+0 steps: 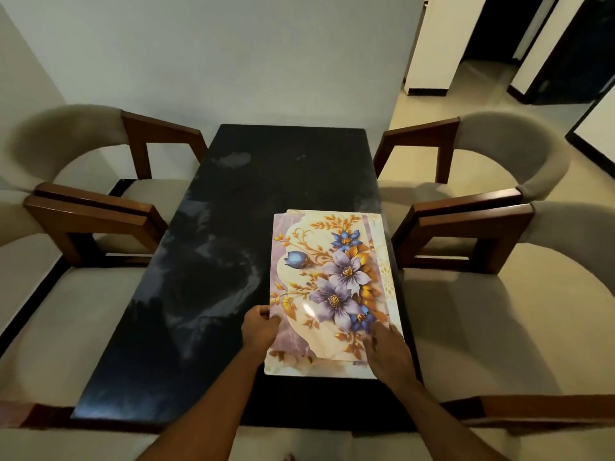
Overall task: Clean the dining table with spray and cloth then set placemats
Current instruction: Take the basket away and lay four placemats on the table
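Note:
A stack of floral placemats (332,287), cream and lilac with blue and purple flowers, lies on the right half of the black glossy dining table (213,261), near its front. My left hand (259,327) grips the top placemat's left edge close to the near corner. Resting on the stack's near right corner is my right hand (389,351), fingers spread flat on it. The edges of lower placemats show at the stack's far and near ends. No spray bottle or cloth is in view.
Cushioned chairs with wooden arms stand on both sides: two at the left (100,207) and two at the right (466,211). A white wall stands behind the table's far end. A tiled floor and dark doorways (499,34) lie at the back right.

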